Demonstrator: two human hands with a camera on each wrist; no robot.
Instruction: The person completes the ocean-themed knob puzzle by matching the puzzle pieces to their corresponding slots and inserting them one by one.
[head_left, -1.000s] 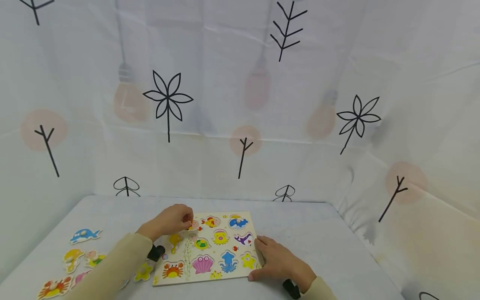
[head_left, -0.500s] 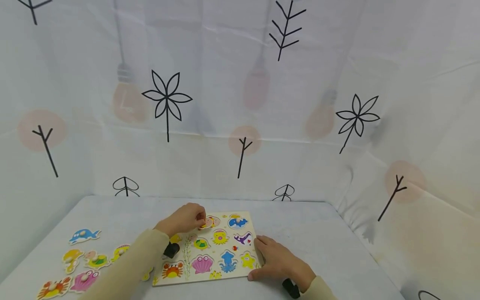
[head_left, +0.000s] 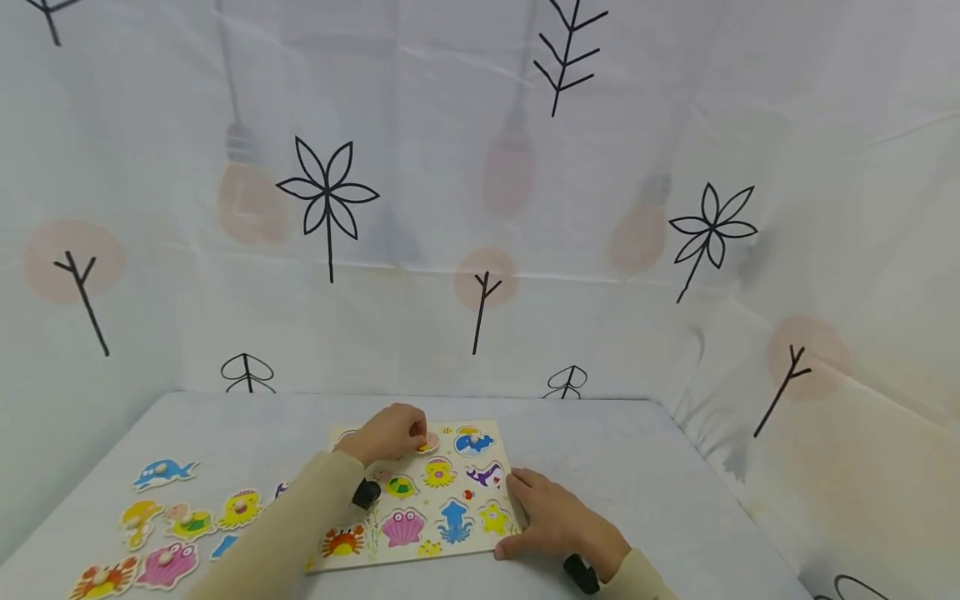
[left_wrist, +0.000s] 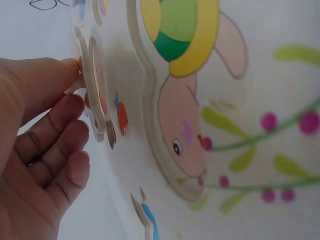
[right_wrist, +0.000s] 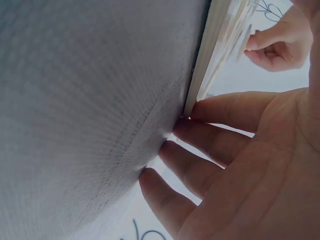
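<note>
My left hand is over the back row of a wooden sea-animal puzzle board. Its thumb and fingertips pinch a puzzle piece by its knob. That piece lies close over the fish spot of the board, largely hidden behind the fingers in the head view; a pink and yellow bit of it shows. My right hand rests at the board's right edge, fingers extended along the side and thumb by the front corner. In the right wrist view its fingertips touch the board edge and the tablecloth.
Left of the board lie several loose knobbed pieces: a blue whale, a seahorse, a turtle, an octopus, a pink shell and a crab. A whale piece sits at the board's back right.
My left hand has moved right along the back row with the piece, from the board's left corner to the fish spot. The right hand stays at the board's edge.
</note>
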